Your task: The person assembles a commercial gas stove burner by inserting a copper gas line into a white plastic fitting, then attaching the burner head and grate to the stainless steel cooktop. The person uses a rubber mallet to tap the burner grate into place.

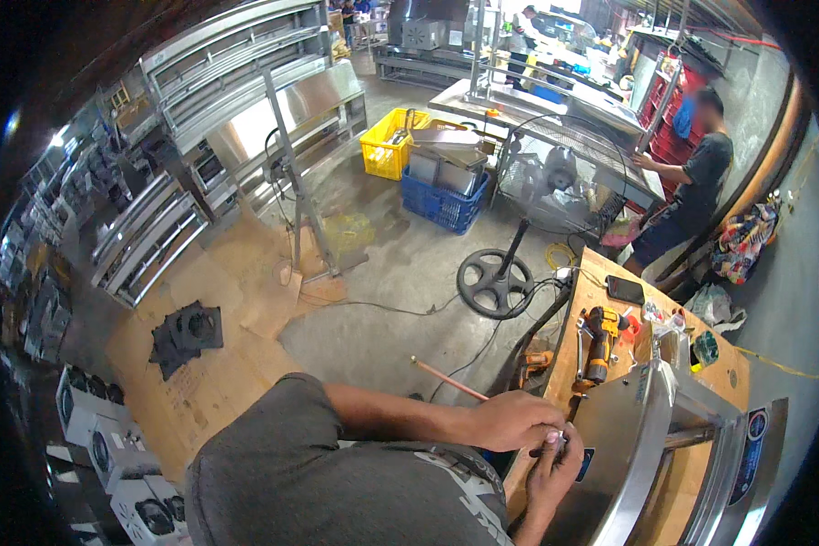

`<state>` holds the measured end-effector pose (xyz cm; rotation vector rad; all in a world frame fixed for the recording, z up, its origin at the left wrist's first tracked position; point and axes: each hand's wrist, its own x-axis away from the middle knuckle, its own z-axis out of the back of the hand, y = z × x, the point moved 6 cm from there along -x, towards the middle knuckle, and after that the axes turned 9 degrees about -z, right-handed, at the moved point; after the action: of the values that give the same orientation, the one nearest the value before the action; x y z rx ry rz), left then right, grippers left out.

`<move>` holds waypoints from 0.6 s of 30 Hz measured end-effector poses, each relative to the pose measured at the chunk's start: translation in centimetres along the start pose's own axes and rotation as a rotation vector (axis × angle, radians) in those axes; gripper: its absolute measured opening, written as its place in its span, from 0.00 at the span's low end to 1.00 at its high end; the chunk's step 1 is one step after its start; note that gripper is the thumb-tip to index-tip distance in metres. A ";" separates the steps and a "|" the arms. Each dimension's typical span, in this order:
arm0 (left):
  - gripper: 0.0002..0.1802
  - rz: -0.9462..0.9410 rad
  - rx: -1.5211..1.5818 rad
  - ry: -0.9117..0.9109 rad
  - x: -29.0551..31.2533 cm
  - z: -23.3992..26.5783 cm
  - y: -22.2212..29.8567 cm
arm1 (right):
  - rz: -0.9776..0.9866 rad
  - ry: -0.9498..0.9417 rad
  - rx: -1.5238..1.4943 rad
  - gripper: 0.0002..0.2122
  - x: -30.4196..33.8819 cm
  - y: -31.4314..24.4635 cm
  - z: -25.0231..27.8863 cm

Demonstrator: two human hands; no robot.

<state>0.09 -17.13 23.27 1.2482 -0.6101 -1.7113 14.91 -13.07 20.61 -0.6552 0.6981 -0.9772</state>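
Observation:
Over the edge of the wooden bench (592,273), my two hands meet with their fingers pinched together. My left hand (517,420) is closed around a thin copper-coloured tube (448,377), whose free end sticks out to the upper left. Its other end disappears behind the fingers. Closed against the left fingertips is my right hand (558,466); a small shiny spot shows between them, too covered to name. Right beside the hands stands a stainless steel housing (630,446). A yellow-and-black cordless drill (601,344) lies just beyond them, next to a wrench (581,349).
A phone (624,290) and a red ring (630,328) lie on the bench. Beyond it stand a floor fan (555,173), a blue crate (444,207) and a yellow crate (387,156). Cables cross the floor. A co-worker (705,173) stands at a far table. Cardboard (218,400) lies left.

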 end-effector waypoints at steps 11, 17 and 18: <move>0.13 0.042 0.052 0.030 3.3 8.9 0.2 | 0.122 -0.192 -0.107 0.15 -2.3 -5.9 -6.9; 0.11 0.119 -0.159 0.209 7.8 15.7 0.7 | 0.174 -0.351 -0.246 0.15 -3.0 -11.6 -13.5; 0.11 0.136 -0.183 0.232 8.7 16.6 0.7 | 0.182 -0.366 -0.251 0.15 -2.9 -12.3 -14.7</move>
<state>-15.70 -26.96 25.75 1.2238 -0.3823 -1.4501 -3.75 -18.07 21.66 -0.9454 0.5465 -0.5843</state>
